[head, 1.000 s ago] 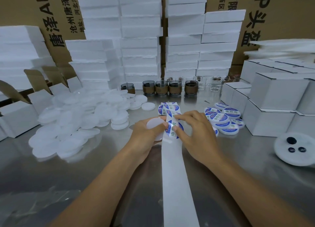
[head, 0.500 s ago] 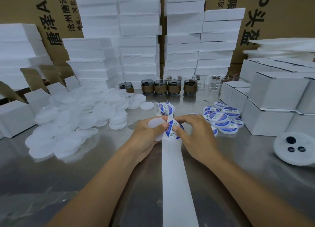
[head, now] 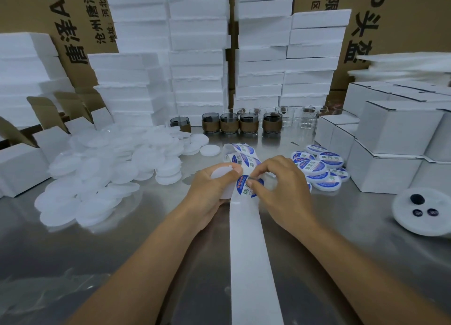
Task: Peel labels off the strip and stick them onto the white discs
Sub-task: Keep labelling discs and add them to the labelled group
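Label strip [head: 253, 263] runs as one white band of bare backing from the bottom edge up the middle of the steel table [head: 146, 251] to the two hands, and beyond them it curls into a loose coil where at least three more blue-and-white labels show. The left hand [head: 207, 193] grips one white disc [head: 220, 174], fingers curled under it and thumb laid over its top edge, just to the left of the strip. The right hand [head: 285, 190] pinches the upper edge of one round label [head: 245, 191] between thumb and forefinger, its other fingers curled; whether that label has lifted off the backing I cannot tell. Left of the hands lies a heap of bare white discs [head: 109, 168], too many and too overlapped to count, with one single disc [head: 210, 150] lying apart near the coil. Right of the hands sit the labelled discs [head: 317, 168], at least seven, partly stacked. Behind stand five brown-sleeved glass cups [head: 229, 123] in a row, a few clear glasses [head: 308, 121] beside them. Stacks of white foam blocks [head: 200, 56] rise at the back against printed cardboard cartons [head: 80, 20], white boxes [head: 390, 139] are piled on the right, and a large round white foam piece [head: 415, 224] bears three dark spots.
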Demonstrator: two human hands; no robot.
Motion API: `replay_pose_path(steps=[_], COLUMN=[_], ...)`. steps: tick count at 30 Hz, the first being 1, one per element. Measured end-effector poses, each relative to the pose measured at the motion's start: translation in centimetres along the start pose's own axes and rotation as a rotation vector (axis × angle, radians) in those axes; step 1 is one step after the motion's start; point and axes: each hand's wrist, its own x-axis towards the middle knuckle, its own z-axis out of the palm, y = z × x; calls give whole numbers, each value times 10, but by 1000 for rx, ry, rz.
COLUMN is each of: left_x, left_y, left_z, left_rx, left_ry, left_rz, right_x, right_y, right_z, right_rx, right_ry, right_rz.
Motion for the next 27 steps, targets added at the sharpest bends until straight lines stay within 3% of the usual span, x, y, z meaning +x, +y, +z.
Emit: replay_pose_path(steps=[7, 22, 27], left_x=[0, 6, 7], left_y=[0, -4, 0], left_z=[-2, 2, -1], left_rx=[46, 142, 40], left_ry=[35, 184, 257], left_rz=[28, 49, 200], right_x=[-1, 7, 11], right_y=[-2, -18, -20], right_z=[-1, -8, -15], right_rx=[60, 668, 805], right_ry=[-38, 101, 124], right_rz=[-54, 248, 314])
